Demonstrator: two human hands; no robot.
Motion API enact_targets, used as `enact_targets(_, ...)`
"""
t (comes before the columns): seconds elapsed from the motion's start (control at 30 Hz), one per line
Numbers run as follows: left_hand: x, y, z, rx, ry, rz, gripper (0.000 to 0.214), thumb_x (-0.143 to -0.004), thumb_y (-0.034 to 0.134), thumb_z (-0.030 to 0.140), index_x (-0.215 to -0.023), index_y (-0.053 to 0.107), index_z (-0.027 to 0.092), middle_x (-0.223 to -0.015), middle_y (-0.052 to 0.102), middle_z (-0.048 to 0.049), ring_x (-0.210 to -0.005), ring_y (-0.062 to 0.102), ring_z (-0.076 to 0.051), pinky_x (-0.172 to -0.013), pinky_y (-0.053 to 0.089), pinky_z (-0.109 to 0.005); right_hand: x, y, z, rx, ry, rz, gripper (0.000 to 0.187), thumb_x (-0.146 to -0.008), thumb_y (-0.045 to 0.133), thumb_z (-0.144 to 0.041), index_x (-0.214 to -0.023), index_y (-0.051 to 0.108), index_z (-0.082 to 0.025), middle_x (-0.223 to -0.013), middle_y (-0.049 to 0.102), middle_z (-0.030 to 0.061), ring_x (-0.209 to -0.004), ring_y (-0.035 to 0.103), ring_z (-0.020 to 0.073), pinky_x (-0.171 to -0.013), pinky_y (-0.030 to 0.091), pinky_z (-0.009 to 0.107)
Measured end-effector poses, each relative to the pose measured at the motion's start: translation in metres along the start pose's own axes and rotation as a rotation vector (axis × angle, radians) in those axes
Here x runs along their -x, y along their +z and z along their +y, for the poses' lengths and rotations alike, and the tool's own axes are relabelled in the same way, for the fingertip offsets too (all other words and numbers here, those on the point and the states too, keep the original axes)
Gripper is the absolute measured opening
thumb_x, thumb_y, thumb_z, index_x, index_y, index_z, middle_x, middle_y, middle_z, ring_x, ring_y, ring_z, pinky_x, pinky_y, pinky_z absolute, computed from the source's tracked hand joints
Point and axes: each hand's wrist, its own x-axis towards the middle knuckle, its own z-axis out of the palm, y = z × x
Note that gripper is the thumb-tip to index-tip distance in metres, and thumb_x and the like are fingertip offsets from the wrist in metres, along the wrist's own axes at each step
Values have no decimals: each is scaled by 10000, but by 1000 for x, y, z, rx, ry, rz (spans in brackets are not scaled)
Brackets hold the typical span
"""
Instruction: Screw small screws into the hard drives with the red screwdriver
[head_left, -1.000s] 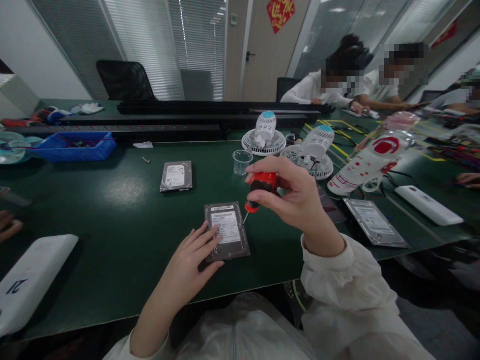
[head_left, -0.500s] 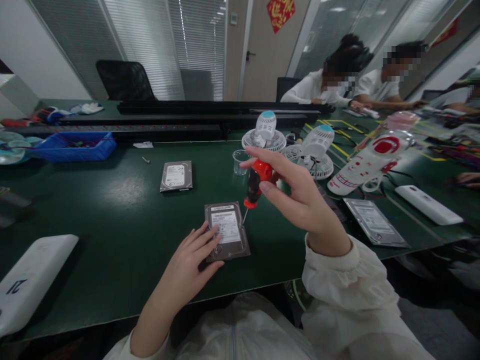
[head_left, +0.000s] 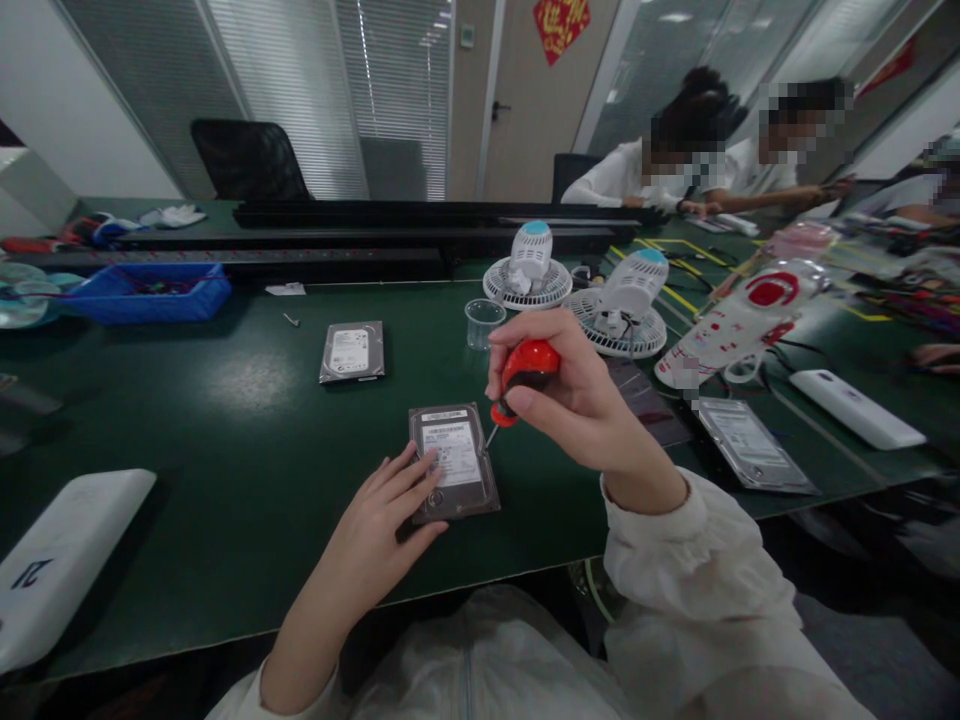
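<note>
A hard drive point(head_left: 457, 475) lies label up on the green table in front of me. My left hand point(head_left: 390, 505) rests flat across its left side, fingers stretched out over the edge and label. Closed round the red and black handle of a screwdriver point(head_left: 534, 365) is my right hand point(head_left: 574, 395), above the drive's right side. The screwdriver is tilted, its thin shaft running down to the drive's right edge. Whether the tip sits in a screw is too small to tell.
Another hard drive point(head_left: 352, 352) lies farther back, a third point(head_left: 752, 445) at the right. Behind my right hand stand a clear plastic cup point(head_left: 484, 325) and two white fans point(head_left: 529, 268). A bottle point(head_left: 742, 310), blue tray point(head_left: 150, 293) and white power bank point(head_left: 71, 565) are around. Co-workers sit at upper right.
My right hand's fingers have curled from stretched out to wrapped round the screwdriver handle, which now leans more to the right. The left hand and the drive have stayed put.
</note>
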Motion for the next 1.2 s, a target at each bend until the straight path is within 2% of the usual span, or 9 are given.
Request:
enact_targets(0.2,0,1,0,-10,2,-7,578,-967,757,229,-1528,628,263,-1611,611,-114,-1541,521,-395,-1198,478,-727,0,-7,-9,-95,90,-62,425,-1002,690,-250,-1413,583,-257,-1415,654,89,-1211,721,225,-1052,614,418)
enact_targets(0.37,1,1,-1,17,-5,-2,612,-961,763,216,-1548,611,302,-1619,605,-98,-1558,501,-378,-1223,460,-710,-3,-8,-4,301,37,142,439,-819,929,-404,-1112,648,-234,-1028,684,10,-825,703,168,-771,643,353)
enact_targets(0.47,1,1,-1,24,-3,3,611,-966,760,221,-1552,607,300,-1618,607,-97,-1557,505,-376,-1222,455,-717,-4,-8,2,432,15,174,464,-795,939,-464,-1037,612,-242,-955,637,-6,-753,617,156,-744,612,367)
enact_targets(0.6,1,1,-2,32,2,3,614,-966,761,223,-1555,607,306,-1619,606,-97,-1556,503,-378,-1219,460,-716,-3,-5,10,196,-35,108,460,-928,831,-419,-1281,574,-276,-1157,687,31,-951,696,186,-886,634,402)
enact_targets(0.7,0,0,-2,36,1,-3,620,-965,759,216,-1557,606,315,-1621,603,-95,-1558,499,-378,-1220,461,-713,-3,0,15,11,-110,95,653,-926,837,-269,-1461,477,-365,-1184,705,9,-962,733,172,-795,658,346)
enact_targets(0.8,0,-1,-1,25,4,-8,609,-968,755,217,-1553,608,302,-1618,604,-100,-1553,505,-384,-1211,468,-719,-4,3,17,53,-136,160,525,-892,860,-202,-1332,598,-319,-1044,676,-21,-842,703,132,-673,609,266)
enact_targets(0.87,0,-1,-1,16,3,-11,606,-965,759,222,-1548,611,296,-1618,604,-102,-1549,509,-385,-1208,474,-715,-4,2,17,48,-114,164,419,-866,894,-258,-1204,646,-260,-1004,647,-24,-797,678,117,-710,610,280)
enact_targets(1.03,0,0,0,-2,-6,-11,597,-961,758,213,-1538,620,281,-1614,609,-108,-1549,512,-382,-1210,479,-705,0,-8,9,-115,18,30,348,-1011,674,-390,-1305,615,-214,-1233,678,63,-913,712,168,-834,623,358)
enact_targets(1.2,0,0,1,-9,-14,-15,586,-963,755,212,-1531,625,277,-1615,607,-110,-1548,513,-383,-1207,481,-708,2,-16,-5,-113,114,-53,537,-999,650,-344,-1515,522,-262,-1580,596,114,-1204,742,253,-1045,625,467)
